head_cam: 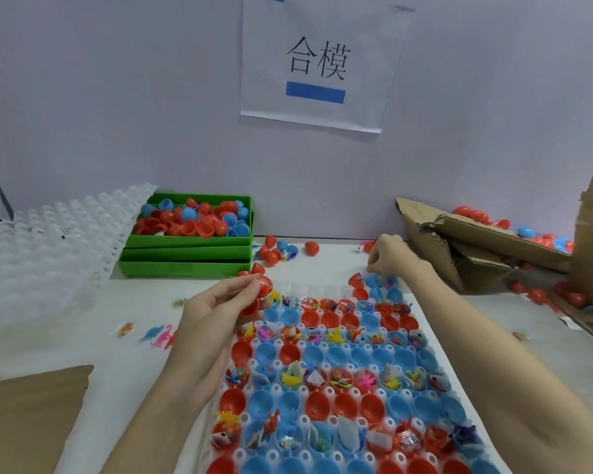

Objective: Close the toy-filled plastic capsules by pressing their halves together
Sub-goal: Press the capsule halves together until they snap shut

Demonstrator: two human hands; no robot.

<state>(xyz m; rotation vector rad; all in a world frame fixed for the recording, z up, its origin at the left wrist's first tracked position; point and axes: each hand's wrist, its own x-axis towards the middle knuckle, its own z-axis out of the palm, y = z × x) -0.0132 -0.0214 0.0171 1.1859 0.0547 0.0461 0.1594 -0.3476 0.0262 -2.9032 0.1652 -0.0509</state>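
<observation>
A clear plastic tray lies in front of me, its cups filled with red and blue capsule halves, several of them holding small toys. My left hand grips an open red capsule with a toy inside, just above the tray's far left corner. My right hand reaches over the tray's far right corner with its fingers curled and pinched downward at the blue and red capsules there; what it pinches is hidden.
Stacked green bins with red and blue capsules stand at the back left, next to a pile of clear empty trays. Loose capsules lie behind the tray. Torn cardboard boxes crowd the right. Loose toys lie at left.
</observation>
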